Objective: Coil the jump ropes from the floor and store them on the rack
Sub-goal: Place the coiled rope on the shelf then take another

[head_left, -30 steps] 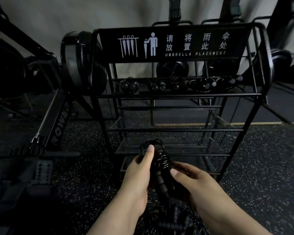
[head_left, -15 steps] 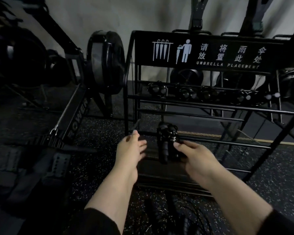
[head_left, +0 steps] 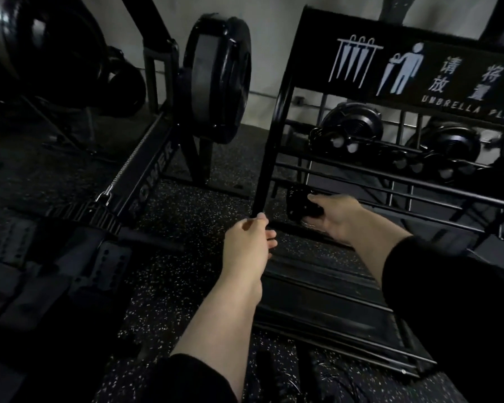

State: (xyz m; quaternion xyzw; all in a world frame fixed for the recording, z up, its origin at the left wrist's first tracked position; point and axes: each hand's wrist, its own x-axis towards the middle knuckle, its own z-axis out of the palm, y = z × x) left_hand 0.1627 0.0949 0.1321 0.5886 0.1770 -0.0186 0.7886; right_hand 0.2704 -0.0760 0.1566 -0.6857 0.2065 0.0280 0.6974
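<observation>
The step in hand looks like the setting-down: the right hand (head_left: 336, 218) reaches between the horizontal bars of the black metal rack with the white umbrella sign (head_left: 277, 112), its fingers curled round a glossy black coiled jump rope bundle (head_left: 298, 203) which sits low at the rack's left end, just inside the corner post. Whether the bundle already rests on a bar or is carried wholly by the hand cannot be told in this dim light. The left hand (head_left: 252, 237) is beside the foot of that corner post, fingers loosely bent and thumb up near the post — it seems to grasp nothing, though contact with the post is unclear. To do this well, I would lower the coil until it bears squarely across two bars before loosening the grip, since a wound rope tends to spring open once released, and a loop slipping between the bars would undo the coiling. Keeping the handles tucked against the turns should help it hold shape. Other dark rope bundles with pale handle ends (head_left: 341, 141) already lie in a row on a higher tier, so a matching orientation would keep things tidy. More dark rope (head_left: 285, 382) appears to lie on the speckled black rubber floor (head_left: 186, 228) between the forearms — likely the next one to coil.
</observation>
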